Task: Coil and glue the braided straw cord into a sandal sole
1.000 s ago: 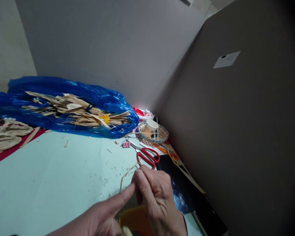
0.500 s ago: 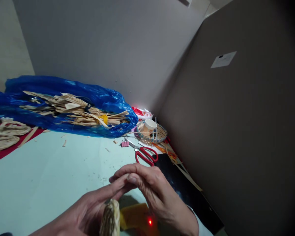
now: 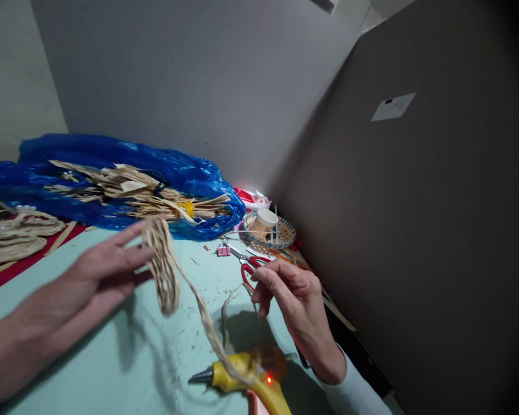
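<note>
My left hand (image 3: 99, 271) grips a flat, oval coil of twisted straw-coloured cord (image 3: 162, 268) between thumb and fingers, holding it up above the table. From the coil a loose tail of cord (image 3: 210, 325) runs down across a yellow glue gun (image 3: 237, 369), whose red light is on and whose dark nozzle points left. My right hand (image 3: 292, 311) is above the glue gun with its fingers pinched together. A thin part of the cord reaches those fingertips, and a fine strand hangs below them. Red-handled scissors (image 3: 246, 271) lie just behind, partly hidden by this hand.
A blue plastic bag (image 3: 216, 178) with bundled dry strips (image 3: 155, 193) lies at the back. Beside it are a woven basket (image 3: 288, 230), a paper cup (image 3: 267, 222) and a pink binder clip (image 3: 224, 251). Coiled fibre pieces (image 3: 17, 242) sit on red cloth at left. Grey panels enclose the back and right.
My hands have moved apart. The left, with the coil, has gone up and left; the right has drawn away to the right. The cord tail and glue gun now show clearly.
</note>
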Demonstrator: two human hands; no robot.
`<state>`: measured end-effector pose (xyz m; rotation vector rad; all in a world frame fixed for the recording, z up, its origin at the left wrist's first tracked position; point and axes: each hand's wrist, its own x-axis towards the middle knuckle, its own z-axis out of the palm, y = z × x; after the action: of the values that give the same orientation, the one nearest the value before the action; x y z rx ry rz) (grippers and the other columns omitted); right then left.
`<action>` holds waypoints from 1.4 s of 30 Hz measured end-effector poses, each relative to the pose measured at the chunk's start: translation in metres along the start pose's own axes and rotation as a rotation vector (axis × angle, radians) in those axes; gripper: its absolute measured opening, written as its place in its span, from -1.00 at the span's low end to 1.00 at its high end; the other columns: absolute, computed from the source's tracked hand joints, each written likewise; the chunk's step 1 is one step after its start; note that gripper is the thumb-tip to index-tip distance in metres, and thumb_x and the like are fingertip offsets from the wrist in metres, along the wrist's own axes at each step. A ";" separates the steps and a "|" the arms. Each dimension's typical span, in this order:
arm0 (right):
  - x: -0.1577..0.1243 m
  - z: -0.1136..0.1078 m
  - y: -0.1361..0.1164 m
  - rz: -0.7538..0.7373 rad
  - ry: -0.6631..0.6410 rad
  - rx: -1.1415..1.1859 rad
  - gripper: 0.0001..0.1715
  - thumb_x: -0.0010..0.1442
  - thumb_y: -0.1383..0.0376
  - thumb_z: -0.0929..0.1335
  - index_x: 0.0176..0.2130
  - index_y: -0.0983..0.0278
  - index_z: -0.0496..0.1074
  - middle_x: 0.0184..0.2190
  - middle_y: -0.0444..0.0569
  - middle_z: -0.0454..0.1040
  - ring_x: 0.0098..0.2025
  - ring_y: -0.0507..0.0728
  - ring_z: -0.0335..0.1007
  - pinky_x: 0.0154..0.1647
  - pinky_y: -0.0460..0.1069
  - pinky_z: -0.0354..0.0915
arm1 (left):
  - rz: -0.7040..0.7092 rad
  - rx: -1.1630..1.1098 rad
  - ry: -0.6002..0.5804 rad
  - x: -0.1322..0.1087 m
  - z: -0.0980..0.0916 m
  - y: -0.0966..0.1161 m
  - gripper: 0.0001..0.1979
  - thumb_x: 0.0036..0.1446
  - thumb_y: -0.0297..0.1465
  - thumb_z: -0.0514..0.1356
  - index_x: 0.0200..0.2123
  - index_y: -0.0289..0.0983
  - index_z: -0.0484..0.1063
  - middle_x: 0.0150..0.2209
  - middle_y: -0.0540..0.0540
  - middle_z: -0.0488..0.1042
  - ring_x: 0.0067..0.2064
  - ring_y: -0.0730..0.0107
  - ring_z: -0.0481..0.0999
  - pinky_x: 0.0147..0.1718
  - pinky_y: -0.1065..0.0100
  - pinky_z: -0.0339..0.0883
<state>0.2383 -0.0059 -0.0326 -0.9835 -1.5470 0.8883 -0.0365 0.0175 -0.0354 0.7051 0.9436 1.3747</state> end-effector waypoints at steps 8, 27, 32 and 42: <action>-0.006 -0.001 -0.016 -0.192 0.085 0.009 -0.79 0.44 0.38 0.24 -0.25 0.14 0.34 -0.20 -0.21 0.59 -0.31 -0.04 0.53 -0.24 -0.13 0.48 | 0.442 -0.066 0.143 0.046 -0.056 0.062 -0.32 0.03 -0.74 0.36 0.20 -0.21 0.48 0.07 -0.08 0.62 -0.03 0.47 0.66 -0.03 0.46 0.58; 0.061 0.095 0.021 -0.154 -0.509 -1.357 -0.58 0.40 0.18 0.42 0.17 0.30 0.44 0.14 0.11 0.49 0.06 0.25 0.53 0.04 0.22 0.51 | 0.216 0.000 0.063 0.000 -0.002 0.040 -0.59 -0.05 -0.69 0.43 -0.15 -0.24 0.50 -0.38 0.10 0.66 -0.41 0.49 0.65 -0.32 0.57 0.59; 0.069 0.100 0.041 -0.143 -0.484 -1.428 -0.58 0.41 0.17 0.42 0.18 0.28 0.43 0.15 0.09 0.48 0.06 0.25 0.52 0.04 0.23 0.51 | 0.208 0.011 0.046 0.000 -0.005 0.035 -0.59 0.01 -0.64 0.45 -0.12 -0.24 0.47 -0.37 0.08 0.65 -0.34 0.47 0.65 -0.29 0.55 0.58; -0.035 0.117 0.007 -0.362 -0.638 -1.200 -0.63 0.40 0.45 0.34 0.18 0.43 0.42 0.19 0.27 0.47 0.24 0.35 0.42 0.15 0.23 0.48 | 0.205 0.106 0.006 0.001 -0.009 0.022 -0.79 0.28 -0.43 0.34 -0.03 -0.29 0.51 -0.08 -0.09 0.57 -0.17 0.28 0.62 -0.24 0.21 0.59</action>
<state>0.1283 -0.0406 -0.0726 -1.1808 -2.8100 -0.1232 -0.0554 0.0199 -0.0204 0.8982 0.9755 1.5140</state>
